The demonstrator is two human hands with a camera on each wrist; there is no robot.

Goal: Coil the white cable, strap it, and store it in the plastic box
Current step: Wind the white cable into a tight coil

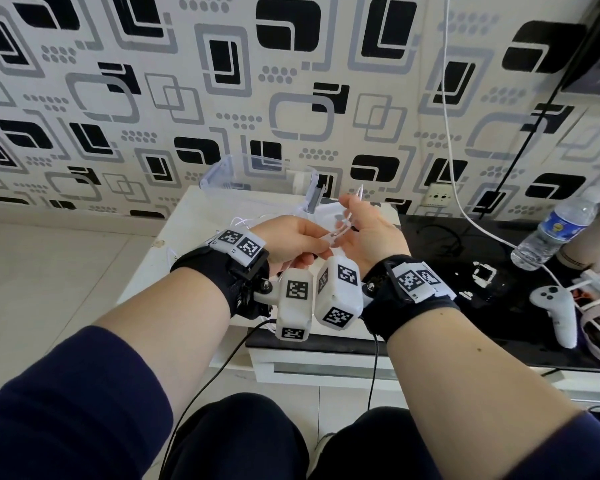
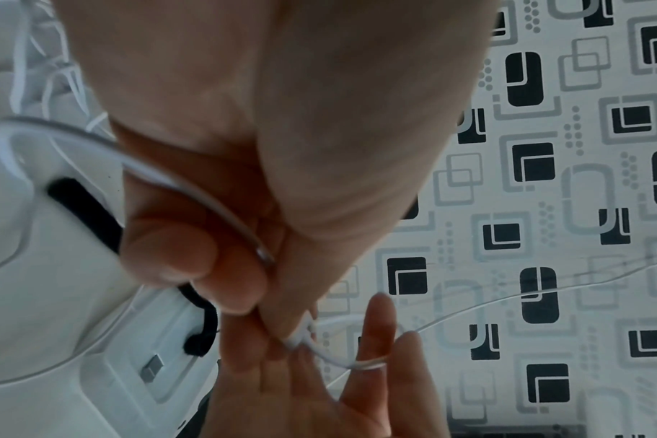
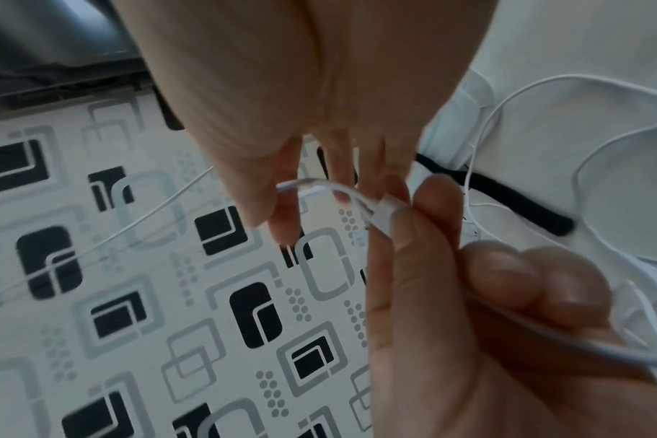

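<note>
My left hand [image 1: 298, 239] pinches the plug end of the white cable [image 1: 333, 235] between thumb and fingertip [image 2: 296, 337]. From there the cable [image 3: 319, 185] arches over the straight fingers of my right hand [image 1: 364, 230], which is held palm up just right of the left. The rest of the cable [image 3: 506, 97] lies in loose loops on the white table [image 1: 187, 237]. A black strap [image 3: 506, 201] lies on the table beneath the hands and shows again as the black strap [image 2: 83, 213]. The clear plastic box [image 1: 219, 171] stands open at the table's far edge, against the wall.
To the right, a black glass top [image 1: 465, 244] carries a water bottle [image 1: 555, 230] and a white game controller [image 1: 555, 306]. Another white wire [image 1: 447, 98] hangs down the patterned wall past a socket [image 1: 437, 195]. My knees are below the table's front.
</note>
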